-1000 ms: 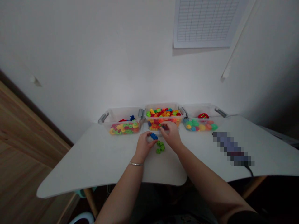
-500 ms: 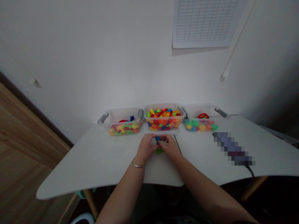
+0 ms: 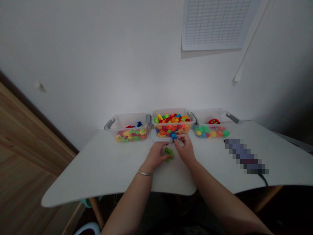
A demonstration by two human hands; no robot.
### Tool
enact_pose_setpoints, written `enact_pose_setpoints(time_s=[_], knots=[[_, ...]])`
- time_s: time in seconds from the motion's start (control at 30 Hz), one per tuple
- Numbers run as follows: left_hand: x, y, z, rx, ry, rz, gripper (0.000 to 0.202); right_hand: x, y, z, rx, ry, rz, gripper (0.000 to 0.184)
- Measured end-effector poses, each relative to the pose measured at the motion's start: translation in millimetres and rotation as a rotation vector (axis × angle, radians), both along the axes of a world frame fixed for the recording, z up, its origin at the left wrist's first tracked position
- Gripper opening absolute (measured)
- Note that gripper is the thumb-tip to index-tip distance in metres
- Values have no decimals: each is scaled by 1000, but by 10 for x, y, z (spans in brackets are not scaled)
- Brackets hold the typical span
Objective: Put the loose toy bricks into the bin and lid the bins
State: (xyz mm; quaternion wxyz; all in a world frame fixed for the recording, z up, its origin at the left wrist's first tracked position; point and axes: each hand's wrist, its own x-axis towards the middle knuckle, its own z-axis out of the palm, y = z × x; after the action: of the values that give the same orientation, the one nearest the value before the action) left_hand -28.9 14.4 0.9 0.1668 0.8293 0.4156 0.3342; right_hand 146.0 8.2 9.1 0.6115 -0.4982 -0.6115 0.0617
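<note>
Between the thumb and fingers of my right hand point(image 3: 186, 150) is a blue toy brick point(image 3: 174, 137), raised just in front of the middle box. My left hand point(image 3: 156, 156) is open, its thumb and fingers curved apart around some green toy bricks point(image 3: 168, 151) on the table. The left thumb lies close over the lower green pieces; whether it touches them I cannot tell. A clear middle box point(image 3: 172, 126) full of mixed coloured bricks stands right behind my hands.
On the white table point(image 3: 110, 173), a left box point(image 3: 130, 133) holds coloured pieces and a right box point(image 3: 211, 132) holds rounded pieces. A blurred-out object point(image 3: 245, 156) with a cable lies at the right. A gridded paper point(image 3: 216, 24) hangs on the wall.
My right hand has moved right and slightly away from my left with the blue brick. My left hand's fingers no longer meet at the brick, and the green bricks show more fully.
</note>
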Motion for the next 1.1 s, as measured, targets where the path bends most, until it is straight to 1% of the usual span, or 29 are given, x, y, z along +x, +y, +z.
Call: enact_pose_setpoints(time_s=[0.1,0.23,0.37,0.47,0.63,0.73,0.8,0.93,1.03,1.1], knots=[[10,-16,-5,1,58,-39,57,118,105,213,92,-35,-70,12],[10,-34,0,12,106,-52,55,253,279,470,158,-110,-140,10],[1,-41,10,30,158,-35,43,290,464,612,164,-230,-142,9],[-5,-33,-1,42,164,-5,40,250,579,669,128,-273,-173,9],[-18,-9,-32,71,158,49,34,138,678,695,8,-321,-259,11],[-27,5,-46,66,185,85,28,103,694,663,-42,-367,-267,12],[-31,12,-52,67,198,101,26,109,691,633,-28,-391,-240,15],[-33,20,-49,71,210,131,26,165,613,577,48,-435,-139,17],[-31,22,-35,67,219,163,23,189,453,516,123,-418,-108,24],[-28,20,-24,61,225,178,22,180,313,436,147,-415,-76,23]])
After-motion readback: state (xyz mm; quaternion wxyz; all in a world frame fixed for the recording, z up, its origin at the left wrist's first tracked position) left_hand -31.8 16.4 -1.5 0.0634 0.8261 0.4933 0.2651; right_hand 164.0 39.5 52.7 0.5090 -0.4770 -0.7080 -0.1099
